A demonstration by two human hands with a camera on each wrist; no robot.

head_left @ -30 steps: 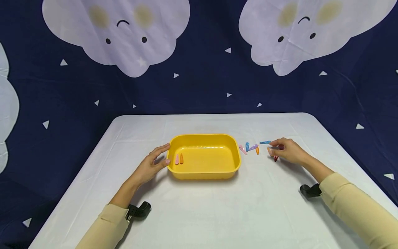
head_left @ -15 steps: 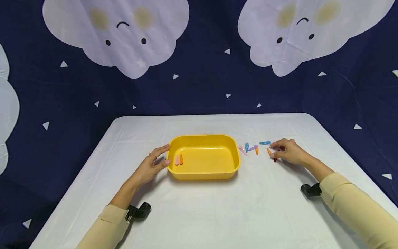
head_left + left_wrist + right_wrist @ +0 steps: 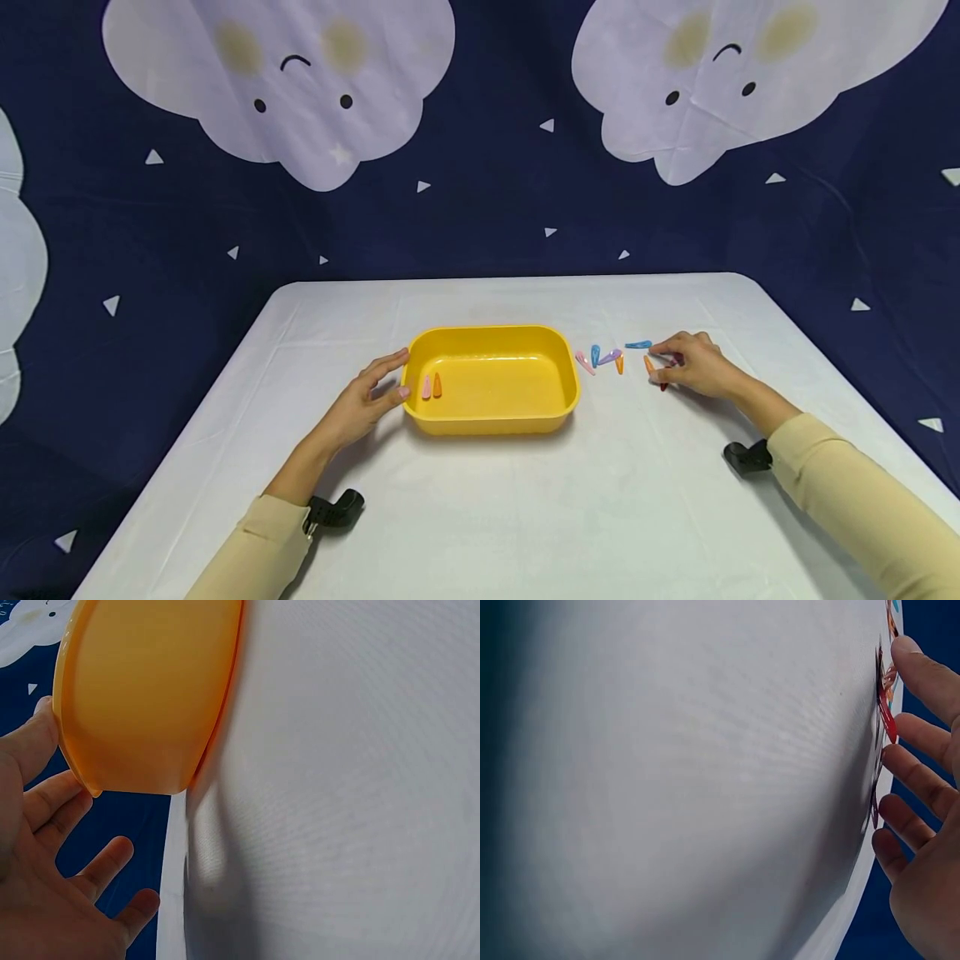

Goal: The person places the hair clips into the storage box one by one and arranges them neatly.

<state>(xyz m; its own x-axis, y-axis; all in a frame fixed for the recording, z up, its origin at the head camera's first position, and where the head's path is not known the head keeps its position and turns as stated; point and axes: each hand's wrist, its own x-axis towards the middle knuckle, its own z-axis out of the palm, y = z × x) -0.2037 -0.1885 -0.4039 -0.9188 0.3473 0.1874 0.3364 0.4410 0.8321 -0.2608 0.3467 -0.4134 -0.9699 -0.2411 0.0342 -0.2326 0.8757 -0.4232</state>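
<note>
A yellow rectangular tray [image 3: 491, 425] stands on the white table. Inside its left end lie a pink hair clip [image 3: 426, 387] and an orange hair clip [image 3: 437, 385]. My left hand [image 3: 367, 398] touches the tray's left rim with thumb and fingers spread, as the left wrist view also shows. Over hair clips right of the tray, my right hand [image 3: 697, 363] has thumb and index finger apart. A red hair clip [image 3: 887, 716] lies at those fingertips, partly hidden by the hand in the head view. Close by are an orange clip [image 3: 648, 364] and a blue clip [image 3: 638, 344].
Between the tray and my right hand lie more hair clips: a pink one [image 3: 585, 362], a blue one [image 3: 596, 355], a purple one [image 3: 610, 357] and an orange one [image 3: 619, 364]. A dark blue cloth [image 3: 487, 225] with clouds hangs behind the white table [image 3: 525, 517].
My right hand stays over the clips, with only slight finger shifts. The left hand and tray hold their places; the head view has tilted very slightly.
</note>
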